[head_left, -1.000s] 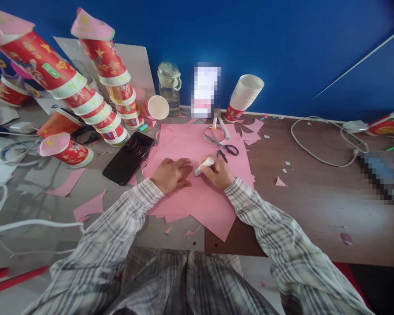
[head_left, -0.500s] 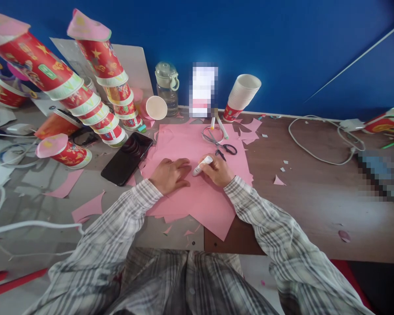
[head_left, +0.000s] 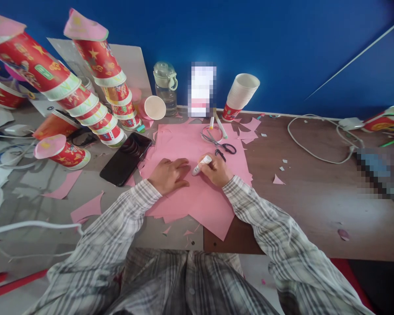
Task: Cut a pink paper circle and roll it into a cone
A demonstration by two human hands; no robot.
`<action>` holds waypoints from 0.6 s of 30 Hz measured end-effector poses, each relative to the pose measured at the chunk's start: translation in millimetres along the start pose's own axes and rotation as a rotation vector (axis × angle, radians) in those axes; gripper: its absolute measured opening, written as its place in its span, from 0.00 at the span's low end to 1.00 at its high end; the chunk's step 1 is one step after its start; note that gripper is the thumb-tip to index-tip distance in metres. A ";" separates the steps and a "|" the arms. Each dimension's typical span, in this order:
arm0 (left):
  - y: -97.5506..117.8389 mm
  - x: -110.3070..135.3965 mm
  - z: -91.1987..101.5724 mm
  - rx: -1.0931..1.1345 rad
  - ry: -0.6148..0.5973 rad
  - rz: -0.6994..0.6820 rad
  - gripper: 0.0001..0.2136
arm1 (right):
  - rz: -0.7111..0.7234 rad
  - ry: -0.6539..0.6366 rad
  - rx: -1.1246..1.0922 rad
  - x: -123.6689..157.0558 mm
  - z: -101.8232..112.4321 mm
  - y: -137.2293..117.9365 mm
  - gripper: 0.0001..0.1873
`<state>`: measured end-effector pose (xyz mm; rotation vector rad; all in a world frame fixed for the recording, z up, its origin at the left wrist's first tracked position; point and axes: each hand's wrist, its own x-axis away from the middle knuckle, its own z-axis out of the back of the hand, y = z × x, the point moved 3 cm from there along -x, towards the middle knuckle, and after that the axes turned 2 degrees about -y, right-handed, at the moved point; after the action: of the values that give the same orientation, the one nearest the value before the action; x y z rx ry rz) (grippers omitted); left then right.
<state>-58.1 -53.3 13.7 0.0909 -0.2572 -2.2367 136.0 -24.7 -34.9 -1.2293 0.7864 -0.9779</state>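
Note:
A pile of pink paper sheets (head_left: 203,197) lies on the table before me. My left hand (head_left: 169,175) rests flat on the top sheet, fingers spread and pressing it down. My right hand (head_left: 216,170) is closed round a white marker (head_left: 202,165), its tip touching the paper close to my left fingertips. Black-handled scissors (head_left: 221,144) lie on the pink paper just beyond my right hand. Two more markers (head_left: 218,124) lie farther back.
A black phone (head_left: 126,158) lies left of the paper. Leaning stacks of red paper cups (head_left: 85,100) fill the far left. A water bottle (head_left: 166,87) and a white cup stack (head_left: 243,96) stand by the blue wall. White cables (head_left: 318,140) run at right; pink scraps are scattered about.
Both hands stay in place on the pink paper. The marker tip shifts only slightly. The camera view drifts a little.

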 end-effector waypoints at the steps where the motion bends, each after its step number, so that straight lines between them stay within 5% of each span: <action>1: -0.1 0.0 0.2 0.000 0.004 0.001 0.26 | 0.004 -0.025 0.019 1.1 -1.4 0.1 0.17; 5: -0.2 0.4 0.8 0.007 0.006 -0.001 0.25 | -0.033 -0.068 0.038 0.3 5.1 0.9 0.18; 11: 0.4 0.4 0.5 0.000 -0.009 0.001 0.27 | -0.036 0.104 -0.052 -4.3 10.3 0.3 0.19; 18: 0.8 -0.4 1.6 -0.008 -0.016 -0.003 0.26 | -0.049 -0.042 0.052 -2.0 3.8 3.5 0.19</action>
<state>-57.5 -53.3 15.4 0.0691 -0.2568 -2.2419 139.3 -21.1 -37.7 -1.2255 0.6963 -1.0032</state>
